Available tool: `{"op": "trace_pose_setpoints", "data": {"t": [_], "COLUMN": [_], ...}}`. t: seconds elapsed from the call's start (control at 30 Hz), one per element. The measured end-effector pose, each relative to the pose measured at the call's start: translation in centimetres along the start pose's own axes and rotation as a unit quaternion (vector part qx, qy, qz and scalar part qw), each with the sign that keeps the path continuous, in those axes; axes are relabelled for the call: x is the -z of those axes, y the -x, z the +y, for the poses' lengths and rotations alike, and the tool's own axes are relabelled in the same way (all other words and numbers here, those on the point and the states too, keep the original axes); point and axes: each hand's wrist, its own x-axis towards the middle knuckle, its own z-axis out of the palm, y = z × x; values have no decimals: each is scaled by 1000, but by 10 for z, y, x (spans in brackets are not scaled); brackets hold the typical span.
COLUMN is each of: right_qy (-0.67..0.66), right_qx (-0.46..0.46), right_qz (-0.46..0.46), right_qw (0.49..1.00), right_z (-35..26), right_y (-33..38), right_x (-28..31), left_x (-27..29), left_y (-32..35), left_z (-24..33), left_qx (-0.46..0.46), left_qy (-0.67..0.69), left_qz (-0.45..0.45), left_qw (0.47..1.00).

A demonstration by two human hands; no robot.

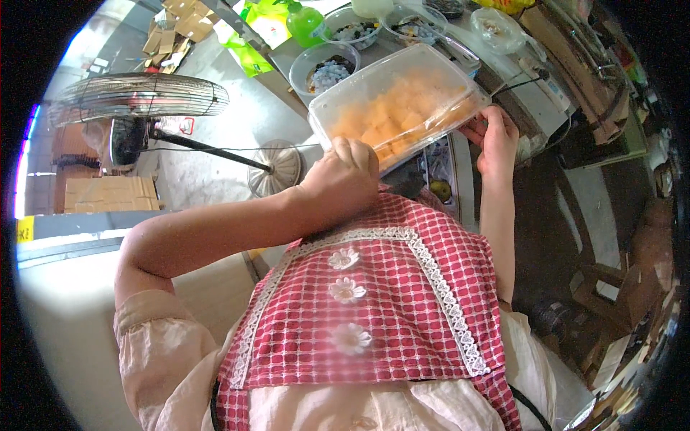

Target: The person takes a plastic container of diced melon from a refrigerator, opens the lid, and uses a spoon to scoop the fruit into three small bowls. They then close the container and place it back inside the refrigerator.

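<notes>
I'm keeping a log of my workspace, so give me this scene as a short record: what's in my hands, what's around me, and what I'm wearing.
Held item: clear plastic tub
Contents: orange chunks
Left hand: closed at the tub's near left side
Right hand: at the tub's right end, grip partly hidden
Beyond the tub: three round clear bowls, green bottle
To the left: standing fan
Clothing: red-and-white checked apron

On the left, the grey floor [215, 181] is being flooded with light, a fan [136, 100] is planted there, cardboard [183, 23] is heaped far left, and the right is swallowed by shadow.
</notes>
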Motion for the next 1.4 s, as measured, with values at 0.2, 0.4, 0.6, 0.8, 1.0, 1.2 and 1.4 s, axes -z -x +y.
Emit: {"op": "trace_pose_setpoints", "data": {"t": [0.2,0.4,0.6,0.8,1.0,1.2,1.4], "right_qy": [1,18,18,10,13,0,-49], "right_qx": [14,19,11,19,24,-34,-70], "right_qz": [-1,-3,-19,3,6,11,1], "right_qw": [1000,1000,1000,1000,1000,999,996], "right_z": [-1,-1,1,10,-3,6,5], "right_y": [0,-2,-5,-4,4,0,-1], "right_x": [-1,-1,5,8,-4,10,14], "left_x": [-5,-1,0,16,9,17,9], "left_y": [0,-3,-10,-18,-17,-12,1], "left_z": [6,7,10,-7,-40,-88,-106], "left_qx": [81,105,128,122,105,209,305], "left_qy": [7,31,-16,5,21,202,375], "left_qz": [65,41,60,127,178,207,215], "left_qw": [995,993,990,984,978,934,849]}}
